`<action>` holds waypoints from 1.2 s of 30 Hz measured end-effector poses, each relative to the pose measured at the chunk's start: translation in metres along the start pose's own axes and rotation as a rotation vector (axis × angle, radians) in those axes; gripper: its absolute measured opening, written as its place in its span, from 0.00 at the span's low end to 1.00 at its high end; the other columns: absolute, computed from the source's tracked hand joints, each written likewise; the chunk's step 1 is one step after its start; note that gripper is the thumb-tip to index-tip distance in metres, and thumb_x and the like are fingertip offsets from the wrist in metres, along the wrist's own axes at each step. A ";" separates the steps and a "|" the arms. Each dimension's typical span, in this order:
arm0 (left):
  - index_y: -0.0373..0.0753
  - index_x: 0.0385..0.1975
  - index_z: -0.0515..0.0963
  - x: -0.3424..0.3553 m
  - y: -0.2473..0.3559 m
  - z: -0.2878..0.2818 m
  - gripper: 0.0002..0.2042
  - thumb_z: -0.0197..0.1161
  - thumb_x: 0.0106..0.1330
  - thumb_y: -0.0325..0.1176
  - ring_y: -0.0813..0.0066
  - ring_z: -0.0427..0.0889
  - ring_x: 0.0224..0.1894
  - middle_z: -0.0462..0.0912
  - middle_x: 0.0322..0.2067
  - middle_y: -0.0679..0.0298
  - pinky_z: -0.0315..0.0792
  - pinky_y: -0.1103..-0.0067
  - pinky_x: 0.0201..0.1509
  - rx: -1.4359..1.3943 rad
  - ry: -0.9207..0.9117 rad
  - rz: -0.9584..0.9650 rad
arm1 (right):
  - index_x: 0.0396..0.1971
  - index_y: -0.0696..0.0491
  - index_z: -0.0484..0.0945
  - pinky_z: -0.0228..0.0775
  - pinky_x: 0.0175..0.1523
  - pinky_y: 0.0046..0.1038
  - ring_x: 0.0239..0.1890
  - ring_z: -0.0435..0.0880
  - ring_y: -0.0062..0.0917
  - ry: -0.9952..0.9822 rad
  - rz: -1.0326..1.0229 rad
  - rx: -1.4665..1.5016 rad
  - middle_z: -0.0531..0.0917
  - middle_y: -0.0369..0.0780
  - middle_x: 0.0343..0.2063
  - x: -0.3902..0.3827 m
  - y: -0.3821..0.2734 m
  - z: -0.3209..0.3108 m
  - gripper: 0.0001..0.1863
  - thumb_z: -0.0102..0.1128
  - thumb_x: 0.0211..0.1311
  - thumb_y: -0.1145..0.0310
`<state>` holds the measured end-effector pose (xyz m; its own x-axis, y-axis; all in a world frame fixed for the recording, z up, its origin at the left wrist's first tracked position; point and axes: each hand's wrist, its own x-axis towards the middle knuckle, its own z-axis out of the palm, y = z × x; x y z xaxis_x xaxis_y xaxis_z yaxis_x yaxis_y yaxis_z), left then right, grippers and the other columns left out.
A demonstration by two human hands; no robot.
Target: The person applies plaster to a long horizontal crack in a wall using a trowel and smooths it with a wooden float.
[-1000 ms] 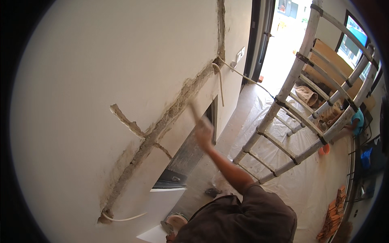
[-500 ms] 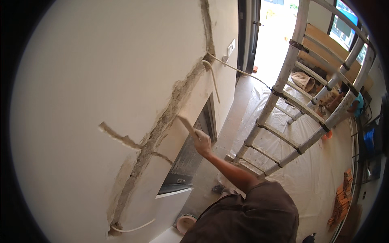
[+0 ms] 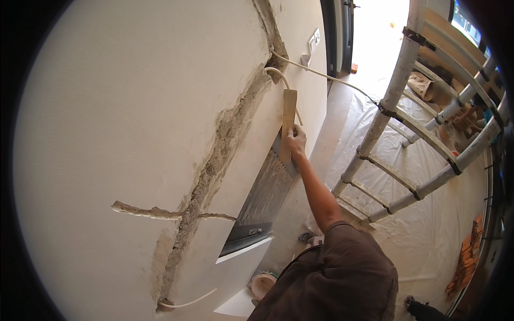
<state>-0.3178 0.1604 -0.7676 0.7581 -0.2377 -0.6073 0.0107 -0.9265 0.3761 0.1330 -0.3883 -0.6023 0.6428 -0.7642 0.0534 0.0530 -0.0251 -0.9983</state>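
Note:
My right hand [image 3: 296, 141] grips a long, narrow tan wooden strip [image 3: 289, 115] with a flat face. The strip stands nearly upright, in front of the white wall [image 3: 134, 117] and near a loose cream cable [image 3: 277, 71]. To the hand's left, a rough chased groove [image 3: 214, 155] runs down the wall, crossed by a shorter side groove [image 3: 147, 212]. Below the hand is a dark-framed recessed panel [image 3: 262, 198]. The strip overlaps its upper end. My left hand is out of view.
A metal ladder [image 3: 369, 136] stands on plastic sheeting [image 3: 423, 241] at right. A second cable [image 3: 332, 78] stretches from the groove toward it. A pinkish bucket [image 3: 262, 286] sits by the wall foot. Orange bricks [image 3: 467, 259] are stacked far right; a partly hidden person [image 3: 468, 120] is behind the ladder.
My right hand has moved up and right with the wooden strip, away from the groove. The strip has turned from slanting to nearly upright. The whole view has shifted slightly.

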 end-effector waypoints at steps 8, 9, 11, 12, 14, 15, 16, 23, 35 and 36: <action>0.30 0.45 0.73 -0.039 0.004 0.039 0.19 0.61 0.67 0.43 0.54 0.83 0.38 0.83 0.37 0.45 0.77 0.60 0.44 -0.036 -0.011 -0.053 | 0.40 0.60 0.80 0.76 0.39 0.30 0.32 0.83 0.27 0.068 -0.378 -0.012 0.82 0.44 0.28 -0.018 -0.050 0.003 0.10 0.53 0.67 0.71; 0.30 0.45 0.73 -0.046 0.002 0.043 0.19 0.61 0.67 0.43 0.54 0.83 0.38 0.83 0.37 0.45 0.77 0.60 0.44 -0.034 -0.013 -0.049 | 0.40 0.61 0.80 0.76 0.38 0.31 0.31 0.83 0.27 0.112 -0.368 0.022 0.82 0.44 0.28 -0.004 -0.071 0.005 0.10 0.53 0.68 0.71; 0.30 0.44 0.73 -0.056 0.000 0.051 0.19 0.61 0.67 0.43 0.55 0.83 0.38 0.83 0.36 0.45 0.77 0.60 0.44 -0.035 -0.018 -0.037 | 0.41 0.60 0.81 0.75 0.39 0.33 0.31 0.83 0.31 0.192 -0.355 0.034 0.82 0.45 0.28 -0.006 -0.082 0.014 0.10 0.54 0.68 0.71; 0.30 0.44 0.73 -0.061 -0.002 0.054 0.19 0.61 0.67 0.43 0.55 0.83 0.38 0.83 0.36 0.45 0.77 0.60 0.44 -0.034 -0.026 -0.029 | 0.42 0.59 0.81 0.75 0.41 0.34 0.32 0.83 0.35 0.225 -0.347 0.008 0.83 0.46 0.29 -0.017 -0.079 0.025 0.10 0.54 0.68 0.71; 0.30 0.44 0.73 -0.076 -0.006 0.061 0.19 0.61 0.67 0.43 0.55 0.83 0.38 0.83 0.36 0.45 0.77 0.61 0.43 -0.027 -0.035 -0.010 | 0.43 0.59 0.83 0.75 0.44 0.35 0.32 0.83 0.40 0.220 -0.459 -0.057 0.83 0.48 0.30 -0.082 -0.072 0.042 0.11 0.55 0.68 0.71; 0.29 0.44 0.73 -0.088 -0.008 0.066 0.20 0.61 0.67 0.43 0.55 0.84 0.38 0.83 0.36 0.45 0.77 0.61 0.43 -0.019 -0.018 0.003 | 0.42 0.60 0.83 0.76 0.44 0.36 0.32 0.83 0.42 0.175 -0.582 -0.084 0.82 0.48 0.28 -0.135 -0.074 0.047 0.11 0.56 0.68 0.71; 0.29 0.44 0.73 -0.092 -0.014 0.065 0.20 0.61 0.67 0.43 0.55 0.84 0.38 0.83 0.36 0.44 0.77 0.61 0.43 0.000 -0.015 0.025 | 0.44 0.60 0.83 0.77 0.48 0.36 0.37 0.85 0.41 0.099 -0.627 -0.206 0.83 0.49 0.31 -0.192 -0.066 0.045 0.11 0.59 0.64 0.73; 0.30 0.45 0.73 -0.090 -0.034 0.021 0.20 0.61 0.66 0.43 0.55 0.83 0.38 0.83 0.37 0.44 0.77 0.61 0.43 -0.033 0.024 -0.161 | 0.35 0.56 0.83 0.78 0.45 0.37 0.39 0.85 0.40 -0.351 -0.682 -0.010 0.84 0.47 0.36 -0.240 -0.047 0.001 0.07 0.58 0.58 0.77; 0.32 0.47 0.73 -0.129 -0.028 0.073 0.21 0.61 0.66 0.44 0.55 0.83 0.41 0.82 0.39 0.45 0.77 0.60 0.45 -0.112 -0.017 -0.255 | 0.42 0.61 0.81 0.71 0.43 0.39 0.37 0.82 0.41 0.174 -0.531 -0.055 0.82 0.49 0.33 -0.143 -0.069 0.050 0.09 0.55 0.68 0.74; 0.32 0.47 0.73 -0.129 -0.032 0.072 0.21 0.61 0.66 0.45 0.55 0.83 0.41 0.82 0.39 0.45 0.77 0.60 0.45 -0.105 -0.021 -0.249 | 0.42 0.61 0.80 0.71 0.40 0.40 0.36 0.81 0.41 0.130 -0.568 -0.002 0.80 0.50 0.30 -0.200 -0.064 0.050 0.08 0.57 0.66 0.76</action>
<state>-0.4631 0.1994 -0.7515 0.7102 -0.0137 -0.7039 0.2634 -0.9220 0.2837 0.0392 -0.2010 -0.5481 0.4148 -0.7031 0.5776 0.3610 -0.4555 -0.8138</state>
